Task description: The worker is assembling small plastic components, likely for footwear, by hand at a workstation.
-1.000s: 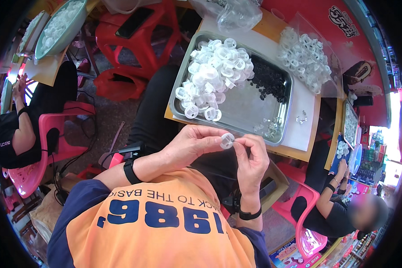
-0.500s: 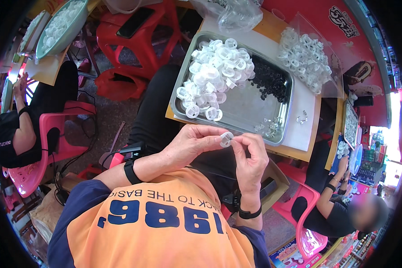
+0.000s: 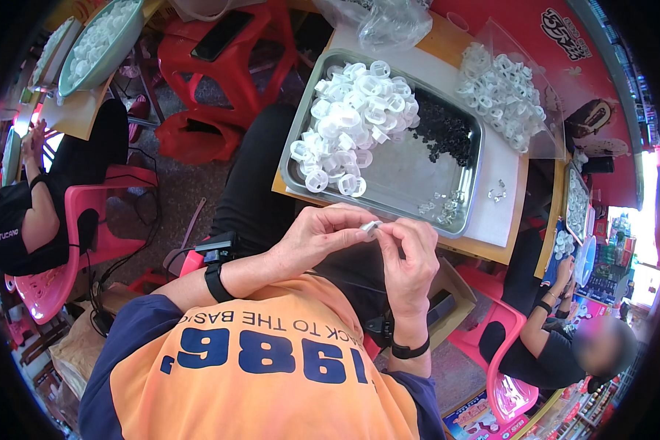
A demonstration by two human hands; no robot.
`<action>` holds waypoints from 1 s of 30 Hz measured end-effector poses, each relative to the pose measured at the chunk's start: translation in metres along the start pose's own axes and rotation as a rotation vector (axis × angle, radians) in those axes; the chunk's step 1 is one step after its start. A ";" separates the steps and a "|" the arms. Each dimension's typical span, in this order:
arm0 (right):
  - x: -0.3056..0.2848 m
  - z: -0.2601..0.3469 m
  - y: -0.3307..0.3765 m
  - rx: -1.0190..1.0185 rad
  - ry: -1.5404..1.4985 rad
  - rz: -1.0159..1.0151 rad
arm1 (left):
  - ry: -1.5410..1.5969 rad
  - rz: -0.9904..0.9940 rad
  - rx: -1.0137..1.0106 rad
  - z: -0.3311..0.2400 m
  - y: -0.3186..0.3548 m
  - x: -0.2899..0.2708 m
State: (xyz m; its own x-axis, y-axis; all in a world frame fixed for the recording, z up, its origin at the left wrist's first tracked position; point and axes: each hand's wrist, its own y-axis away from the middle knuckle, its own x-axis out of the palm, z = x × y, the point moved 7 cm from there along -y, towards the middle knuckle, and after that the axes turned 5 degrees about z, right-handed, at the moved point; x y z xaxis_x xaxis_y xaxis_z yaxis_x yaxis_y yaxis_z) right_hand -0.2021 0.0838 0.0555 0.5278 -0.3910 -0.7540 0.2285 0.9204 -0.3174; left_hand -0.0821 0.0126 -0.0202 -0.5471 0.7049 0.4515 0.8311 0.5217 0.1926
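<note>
My left hand (image 3: 319, 235) and my right hand (image 3: 409, 258) meet in front of my chest, both pinching one small white plastic ring (image 3: 369, 227) between the fingertips. Just beyond them a metal tray (image 3: 411, 180) sits on a small table. A heap of white plastic rings (image 3: 352, 125) fills the tray's left half, and a pile of small black parts (image 3: 444, 132) lies at its far right. A few small clear pieces (image 3: 440, 209) rest near the tray's close right corner. Each wrist wears a black band.
A clear bag of white rings (image 3: 502, 92) lies right of the tray. A red plastic stool (image 3: 224, 55) carries a dark phone. People sit on pink chairs at the left (image 3: 29, 213) and lower right (image 3: 565, 345). A green basin of white rings (image 3: 99, 44) sits upper left.
The white ring has turned edge-on between my fingertips. Both hands stay in nearly the same place.
</note>
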 end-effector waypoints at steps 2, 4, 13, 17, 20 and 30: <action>0.002 0.001 0.001 -0.022 0.013 -0.016 | -0.036 0.004 0.015 -0.001 0.000 0.000; 0.005 0.000 0.001 -0.043 0.027 -0.032 | -0.072 0.009 0.030 0.001 0.000 -0.001; 0.023 -0.018 -0.003 0.190 -0.306 0.050 | 0.117 -0.047 -0.115 0.013 -0.002 -0.007; 0.041 -0.040 0.011 0.543 -0.851 0.053 | 0.121 -0.058 0.048 0.010 -0.005 -0.009; 0.036 -0.035 0.007 0.463 -0.743 0.032 | 0.051 -0.077 0.124 0.005 -0.003 -0.011; 0.019 -0.012 0.004 0.277 -0.477 -0.071 | -0.750 -0.271 0.601 -0.046 0.012 -0.006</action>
State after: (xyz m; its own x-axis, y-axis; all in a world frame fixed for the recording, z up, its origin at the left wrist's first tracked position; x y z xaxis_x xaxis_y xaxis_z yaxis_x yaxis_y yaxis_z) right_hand -0.2009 0.0804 0.0324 0.8003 -0.4704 -0.3719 0.4498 0.8810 -0.1465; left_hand -0.0642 -0.0072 0.0194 -0.8044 0.5392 -0.2494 0.5939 0.7201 -0.3588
